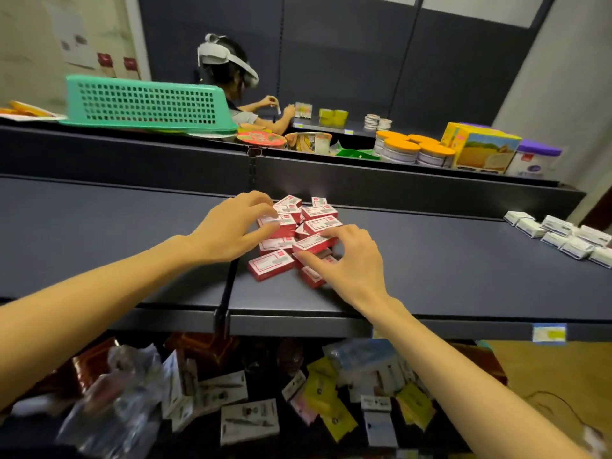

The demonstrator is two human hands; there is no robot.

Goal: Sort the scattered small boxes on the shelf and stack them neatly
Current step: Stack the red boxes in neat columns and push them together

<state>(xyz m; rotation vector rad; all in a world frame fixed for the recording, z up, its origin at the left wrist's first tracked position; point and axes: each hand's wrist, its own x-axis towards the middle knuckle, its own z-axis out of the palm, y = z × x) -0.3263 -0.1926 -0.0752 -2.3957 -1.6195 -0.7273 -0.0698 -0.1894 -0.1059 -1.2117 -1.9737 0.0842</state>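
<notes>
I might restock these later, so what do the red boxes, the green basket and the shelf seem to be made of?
Red boxes: likely printed cardboard, with crisp folded edges and white labels. Green basket: moulded plastic, shown by its uniform perforated grid walls. Shelf: probably painted metal, dark matte with thin folded front lips and faint reflections.
</notes>
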